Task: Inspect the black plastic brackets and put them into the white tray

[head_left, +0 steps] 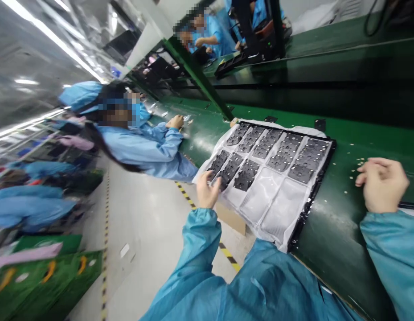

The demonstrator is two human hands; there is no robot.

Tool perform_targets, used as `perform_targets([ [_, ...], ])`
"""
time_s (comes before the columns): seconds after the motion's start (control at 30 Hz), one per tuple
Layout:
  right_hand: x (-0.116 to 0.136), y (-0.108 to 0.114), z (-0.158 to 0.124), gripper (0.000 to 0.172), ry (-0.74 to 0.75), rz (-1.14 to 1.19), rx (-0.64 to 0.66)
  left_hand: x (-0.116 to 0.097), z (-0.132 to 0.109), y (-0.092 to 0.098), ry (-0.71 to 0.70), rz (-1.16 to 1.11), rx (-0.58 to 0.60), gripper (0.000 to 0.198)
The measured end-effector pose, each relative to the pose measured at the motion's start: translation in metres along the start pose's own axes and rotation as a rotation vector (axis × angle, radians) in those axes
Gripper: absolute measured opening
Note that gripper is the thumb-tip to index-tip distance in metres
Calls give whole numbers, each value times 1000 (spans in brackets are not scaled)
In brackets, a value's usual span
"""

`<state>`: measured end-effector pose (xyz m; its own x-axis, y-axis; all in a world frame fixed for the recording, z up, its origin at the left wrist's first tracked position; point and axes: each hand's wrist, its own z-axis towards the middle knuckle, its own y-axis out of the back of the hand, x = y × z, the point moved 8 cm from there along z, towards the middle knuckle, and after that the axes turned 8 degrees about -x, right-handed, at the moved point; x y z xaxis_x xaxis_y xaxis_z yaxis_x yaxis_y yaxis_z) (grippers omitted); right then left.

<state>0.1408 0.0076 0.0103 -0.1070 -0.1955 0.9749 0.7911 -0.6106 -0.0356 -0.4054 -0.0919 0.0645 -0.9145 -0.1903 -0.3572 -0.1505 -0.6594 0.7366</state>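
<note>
A tray [313, 196] lined with thin white wrapping sits tilted in view on the bench, its cells in two rows. Flat black perforated plates [247, 174] lie overlapped in most cells. Two near cells [283, 205] hold only the white lining. My left hand [207, 191] is at the tray's near left corner, thumb and fingers apart, over the black plates there; whether it touches one I cannot tell. To the right of the tray, my right hand [383, 185] hovers above the bench with fingers curled together. Anything inside them is hidden.
Small pale bits [351, 177] are scattered on the green bench [340, 223]. Two black pieces [320, 125] lie behind the tray. A co-worker in blue [143, 147] works at the left, beyond a green post [200, 78]. Yellow-black tape [228, 256] marks the floor.
</note>
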Motion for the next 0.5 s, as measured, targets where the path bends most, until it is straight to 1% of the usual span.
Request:
perform_targets([
  [0.03,-1,0,0,26,-22,-14,4,-12,10,3,8,-44,-64,38],
  [0.07,-2,1,0,32,-43,-18,5,-27,21,1,12,-99,-114,35],
  [0.1,-2,0,0,37,-48,-12,7,-47,33,-7,2,-165,-117,32],
  [0.13,-1,0,0,38,-36,-7,7,-72,46,-23,-28,-244,-55,31],
  [0.17,-1,1,0,38,-23,-11,9,-105,56,-47,-83,-336,81,29],
  [0.2,0,1,0,37,-8,-22,8,-143,62,-76,-157,-436,279,29],
  [0.23,0,2,-1,36,0,-32,6,-185,63,-105,-234,-527,500,29],
  [0.27,-1,3,-1,36,-1,-37,4,-226,61,-132,-302,-595,688,30],
  [0.3,-1,4,-2,35,-9,-35,3,-261,62,-155,-331,-613,784,29],
  [0.33,-2,4,-3,33,-23,-26,5,-292,65,-177,-329,-568,814,28],
  [0.37,-3,4,-4,32,-40,-13,11,-318,69,-199,-314,-477,808,26],
  [0.43,-5,3,-6,29,-77,20,28,-360,72,-236,-255,-304,762,27],
  [0.5,-8,2,-6,29,-112,42,43,-392,65,-263,-199,-214,727,38],
])
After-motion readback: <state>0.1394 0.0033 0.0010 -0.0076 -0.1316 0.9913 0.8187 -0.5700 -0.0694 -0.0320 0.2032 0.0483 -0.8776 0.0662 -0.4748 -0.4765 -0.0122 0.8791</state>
